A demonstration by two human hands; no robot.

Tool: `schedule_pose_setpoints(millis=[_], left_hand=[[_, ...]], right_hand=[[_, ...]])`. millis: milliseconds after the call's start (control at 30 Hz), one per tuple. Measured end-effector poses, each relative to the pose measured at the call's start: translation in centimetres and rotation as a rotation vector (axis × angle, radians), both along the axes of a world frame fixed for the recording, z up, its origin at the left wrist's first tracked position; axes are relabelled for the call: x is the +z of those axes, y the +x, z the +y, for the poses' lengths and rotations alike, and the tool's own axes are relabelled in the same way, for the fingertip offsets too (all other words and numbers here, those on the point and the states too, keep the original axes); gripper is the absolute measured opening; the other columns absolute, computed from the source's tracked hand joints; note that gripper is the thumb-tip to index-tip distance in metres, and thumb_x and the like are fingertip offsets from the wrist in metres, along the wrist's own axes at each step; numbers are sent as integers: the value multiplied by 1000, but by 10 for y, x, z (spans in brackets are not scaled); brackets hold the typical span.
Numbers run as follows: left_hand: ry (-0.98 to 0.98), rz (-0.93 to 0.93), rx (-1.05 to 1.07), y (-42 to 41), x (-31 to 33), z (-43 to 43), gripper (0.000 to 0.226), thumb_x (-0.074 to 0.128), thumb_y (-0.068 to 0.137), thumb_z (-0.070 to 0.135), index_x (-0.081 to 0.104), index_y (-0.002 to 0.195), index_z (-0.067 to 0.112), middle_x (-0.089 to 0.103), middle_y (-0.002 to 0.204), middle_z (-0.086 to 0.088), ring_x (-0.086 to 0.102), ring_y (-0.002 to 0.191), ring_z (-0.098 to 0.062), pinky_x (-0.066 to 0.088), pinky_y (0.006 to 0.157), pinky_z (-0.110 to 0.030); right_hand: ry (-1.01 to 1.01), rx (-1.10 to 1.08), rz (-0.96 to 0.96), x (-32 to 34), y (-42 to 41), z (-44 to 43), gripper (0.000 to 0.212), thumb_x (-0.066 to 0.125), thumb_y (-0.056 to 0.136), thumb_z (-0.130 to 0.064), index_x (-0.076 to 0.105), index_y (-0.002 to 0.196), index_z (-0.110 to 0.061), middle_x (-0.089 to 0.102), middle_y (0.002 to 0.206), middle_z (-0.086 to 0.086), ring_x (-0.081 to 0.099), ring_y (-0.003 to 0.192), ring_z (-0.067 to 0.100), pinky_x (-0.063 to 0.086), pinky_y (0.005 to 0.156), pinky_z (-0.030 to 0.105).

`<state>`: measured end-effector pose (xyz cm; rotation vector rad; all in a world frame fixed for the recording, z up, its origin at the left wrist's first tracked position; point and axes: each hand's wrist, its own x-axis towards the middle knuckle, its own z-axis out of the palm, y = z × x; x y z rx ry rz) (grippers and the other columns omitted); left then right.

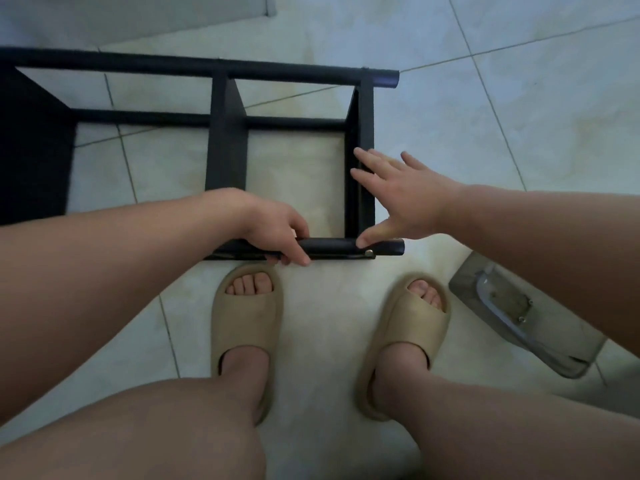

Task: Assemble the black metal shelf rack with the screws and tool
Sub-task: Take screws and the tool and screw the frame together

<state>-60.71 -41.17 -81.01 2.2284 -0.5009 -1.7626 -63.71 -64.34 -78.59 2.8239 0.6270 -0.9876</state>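
Pale tiled floor [519, 133] is lying open right of the black rack [227, 150], which is resting on its side just ahead of two tan slippers [247, 317]. The left hand [277, 226] is gripping the near tube [332, 244], fingers curled round it. The right hand [405, 192] is held spread, thumb touching the tube, fingers over the rack's end edge. A clear bag [512, 306] is sitting near the right foot.

One black shelf rack [362, 109], showing three flat panels [227, 157] and three round tubes [121, 64]. Two hands: the left hand [277, 230] and the right hand [405, 192]. Two beige slippers [247, 317], one per foot. One clear plastic bag [460, 280] with one bent metal tool [483, 289] inside; the screws there are too blurred to count
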Motion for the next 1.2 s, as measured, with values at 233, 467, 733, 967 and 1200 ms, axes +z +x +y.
schedule_pose_setpoints(millis=[233,467,733,967,1200], left_hand=[[-56,-370,-53,-5,50,-2,24,59,96,47,59,115,32,64,92,10,58,84,-10,41,67,-30],[-97,-643,-95,19,124,-12,34,56,97,50,61,117,23,63,94,5,58,89,-19,42,74,-32],[-160,-784,-55,13,162,-17,30,51,101,43,62,113,18,58,99,-1,52,93,-24,32,72,-31],[-159,-786,86,8,144,-19,33,46,104,37,61,122,14,61,114,-8,55,108,-31,41,83,-33],[-99,-943,219,39,125,-14,29,36,105,44,56,117,28,53,104,4,51,105,-27,32,84,-42]], right_hand=[[147,-215,100,55,-17,10,72,51,102,-51,19,162,-26,6,171,-7,22,153,19,24,120,37],[284,-393,2,117,-30,5,68,53,103,-39,23,160,-18,20,167,-3,31,147,20,26,115,31],[317,-453,-144,140,-48,3,79,52,102,-38,6,163,-16,1,171,-3,-9,157,20,3,125,37],[290,-436,-198,124,-41,6,79,45,104,-43,-1,163,-15,-6,171,-2,-14,156,21,-1,125,39],[344,-416,-321,97,-1,15,79,39,104,-49,-3,163,-16,-11,171,-1,-18,155,24,-6,125,43]])
